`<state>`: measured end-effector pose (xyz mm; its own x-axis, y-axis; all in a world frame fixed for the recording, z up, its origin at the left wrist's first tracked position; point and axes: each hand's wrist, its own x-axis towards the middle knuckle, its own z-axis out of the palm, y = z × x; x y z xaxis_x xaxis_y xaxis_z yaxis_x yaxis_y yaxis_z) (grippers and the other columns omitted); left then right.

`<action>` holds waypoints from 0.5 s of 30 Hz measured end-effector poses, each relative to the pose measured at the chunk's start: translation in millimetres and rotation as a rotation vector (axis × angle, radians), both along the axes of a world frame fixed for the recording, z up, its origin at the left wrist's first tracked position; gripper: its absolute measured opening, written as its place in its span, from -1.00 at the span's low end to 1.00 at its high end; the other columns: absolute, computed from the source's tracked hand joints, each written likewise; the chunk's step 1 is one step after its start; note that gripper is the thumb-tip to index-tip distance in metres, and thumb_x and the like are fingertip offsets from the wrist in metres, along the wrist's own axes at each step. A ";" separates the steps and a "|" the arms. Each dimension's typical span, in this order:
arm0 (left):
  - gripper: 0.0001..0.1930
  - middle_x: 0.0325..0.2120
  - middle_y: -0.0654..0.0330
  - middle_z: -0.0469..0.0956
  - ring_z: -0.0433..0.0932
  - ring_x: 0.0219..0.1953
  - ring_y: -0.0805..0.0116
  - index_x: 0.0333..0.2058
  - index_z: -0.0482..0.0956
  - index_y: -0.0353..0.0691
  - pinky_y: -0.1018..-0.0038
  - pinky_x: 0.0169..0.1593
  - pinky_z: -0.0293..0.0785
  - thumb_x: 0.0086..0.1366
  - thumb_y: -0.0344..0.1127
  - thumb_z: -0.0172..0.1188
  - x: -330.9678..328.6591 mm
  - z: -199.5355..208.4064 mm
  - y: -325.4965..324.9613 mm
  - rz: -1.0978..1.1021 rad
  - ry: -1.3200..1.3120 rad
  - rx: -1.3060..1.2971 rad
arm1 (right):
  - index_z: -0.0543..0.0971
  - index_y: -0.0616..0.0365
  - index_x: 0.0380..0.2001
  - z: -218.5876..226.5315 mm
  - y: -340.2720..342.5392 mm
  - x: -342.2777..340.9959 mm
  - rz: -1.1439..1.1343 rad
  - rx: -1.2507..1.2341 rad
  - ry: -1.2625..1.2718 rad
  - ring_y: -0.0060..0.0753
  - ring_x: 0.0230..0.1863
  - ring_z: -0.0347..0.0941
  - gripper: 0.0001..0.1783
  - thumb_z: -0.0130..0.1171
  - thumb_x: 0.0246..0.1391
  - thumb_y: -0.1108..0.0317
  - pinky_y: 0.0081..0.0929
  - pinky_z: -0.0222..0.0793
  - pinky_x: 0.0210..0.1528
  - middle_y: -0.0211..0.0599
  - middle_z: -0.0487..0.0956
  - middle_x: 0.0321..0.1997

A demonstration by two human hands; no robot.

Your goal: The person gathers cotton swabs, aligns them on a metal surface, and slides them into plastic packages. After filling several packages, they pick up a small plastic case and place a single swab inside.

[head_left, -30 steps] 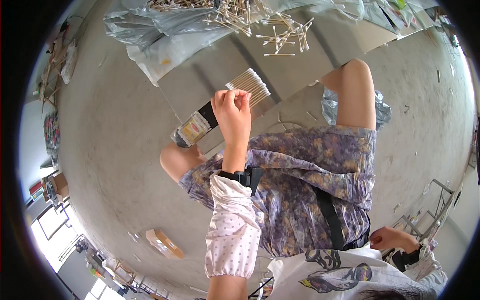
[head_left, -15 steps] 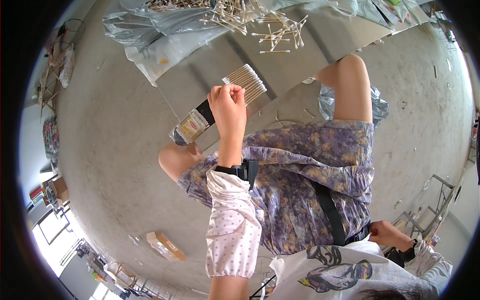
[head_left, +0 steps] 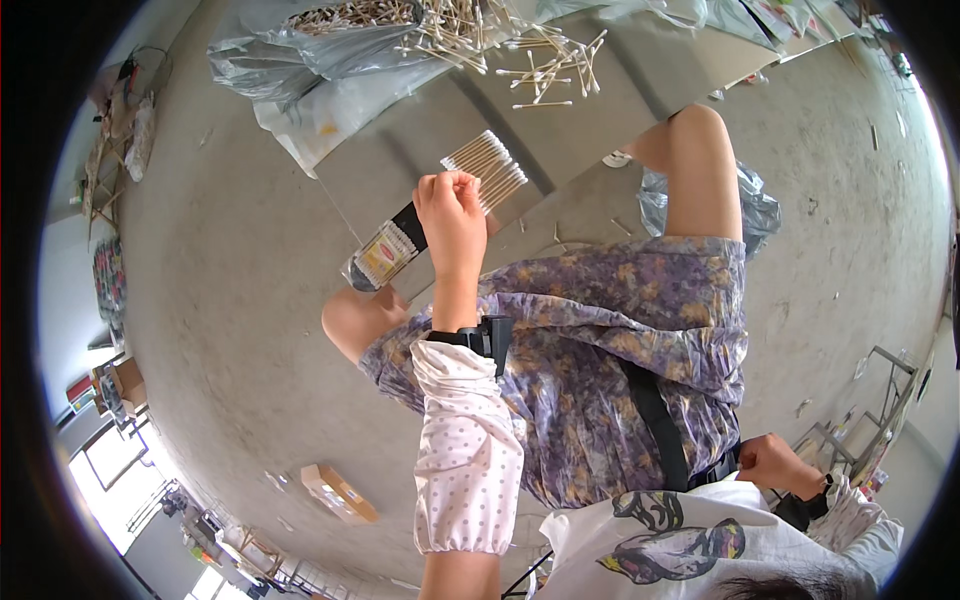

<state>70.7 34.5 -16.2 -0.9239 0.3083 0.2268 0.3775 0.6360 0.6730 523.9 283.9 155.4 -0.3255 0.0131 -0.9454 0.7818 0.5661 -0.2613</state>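
A row of cotton swabs [head_left: 480, 155] with white tips lies side by side on the metal tabletop, beyond my left hand [head_left: 450, 212]. That hand is closed, fingertips pinched together over the swabs' near part, hiding what is under them. A black strip [head_left: 408, 222] runs from below the hand to a clear pack of swabs with a yellow and red label [head_left: 385, 253], which sticks out past the table's near edge. My right hand [head_left: 768, 464] is curled closed by my hip at the black belt; its inner side is hidden.
Loose cotton swabs [head_left: 550, 72] are scattered at the back of the metal table [head_left: 590, 120], beside a grey plastic bag [head_left: 300, 55] heaped with more. Another grey bag [head_left: 762, 215] is beyond my right knee. An open cardboard box [head_left: 340, 494] lies on the floor at left.
A small step has appeared in the row of swabs: those on the right now lie slightly nearer than those on the left. My left hand has barely moved; my right hand stays at the hip.
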 end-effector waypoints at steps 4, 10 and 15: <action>-0.87 -0.34 0.13 0.45 0.42 -0.25 0.21 -0.30 0.52 -0.28 0.32 -0.13 0.40 0.31 -0.34 0.21 -4.0 1.2 -6.9 0.051 -0.071 0.140 | 0.61 0.08 -0.59 4.4 -8.2 0.5 0.101 0.104 0.052 -0.12 -0.50 0.56 -0.69 0.49 -0.32 0.14 -0.29 0.45 -0.42 -0.30 0.61 -0.59; -0.84 -0.38 0.29 0.50 0.42 -0.43 0.57 -0.22 0.50 -0.27 0.61 -0.27 0.37 0.40 -0.29 0.13 3.4 17.1 -22.4 0.229 -0.363 0.545 | 0.62 0.05 -0.45 15.4 2.9 -30.1 0.437 0.000 0.043 0.05 -0.39 0.59 -0.76 0.27 -0.08 0.13 -0.13 0.48 -0.34 -0.16 0.64 -0.48; -0.88 -0.45 0.31 0.55 0.43 -0.43 0.62 -0.30 0.54 -0.25 0.66 -0.28 0.36 0.36 -0.32 0.19 56.7 88.9 -14.3 0.019 -0.527 0.570 | 0.55 0.21 -0.21 7.3 -3.9 -146.8 0.090 0.226 0.553 -0.25 -0.54 0.49 -0.81 0.11 0.17 0.34 -0.36 0.40 -0.45 -0.22 0.51 -0.58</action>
<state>127.4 20.2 72.7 -0.9578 0.2590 -0.1250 -0.0907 0.1407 0.9859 377.1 280.0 162.7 -0.7772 0.1437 -0.6126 0.5110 0.7123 -0.4812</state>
